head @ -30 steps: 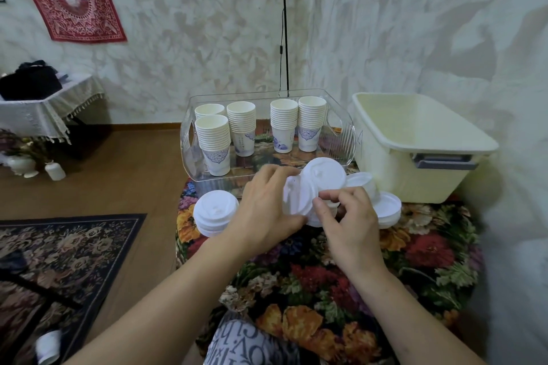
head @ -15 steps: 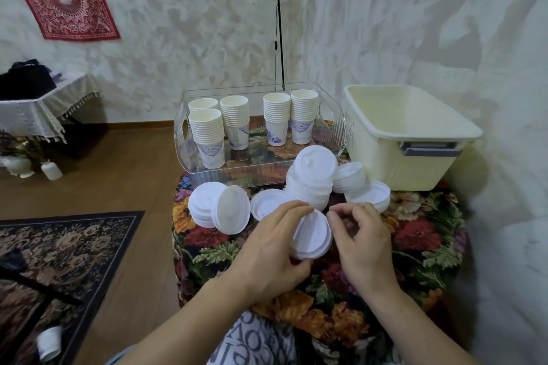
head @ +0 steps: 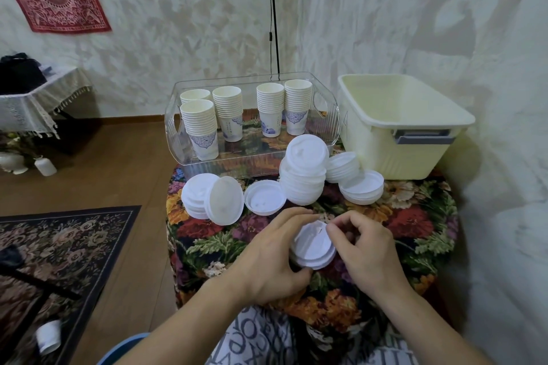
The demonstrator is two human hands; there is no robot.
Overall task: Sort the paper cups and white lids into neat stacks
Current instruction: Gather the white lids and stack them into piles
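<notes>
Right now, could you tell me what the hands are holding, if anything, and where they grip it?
Both hands hold a small stack of white lids: the left hand grips its left rim, the right hand pinches its right rim.

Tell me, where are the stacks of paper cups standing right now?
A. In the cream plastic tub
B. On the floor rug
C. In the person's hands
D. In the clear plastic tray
D: the paper cup stacks stand upright inside the clear plastic tray at the back of the table, while the cream tub beside it holds none that can be seen.
</notes>
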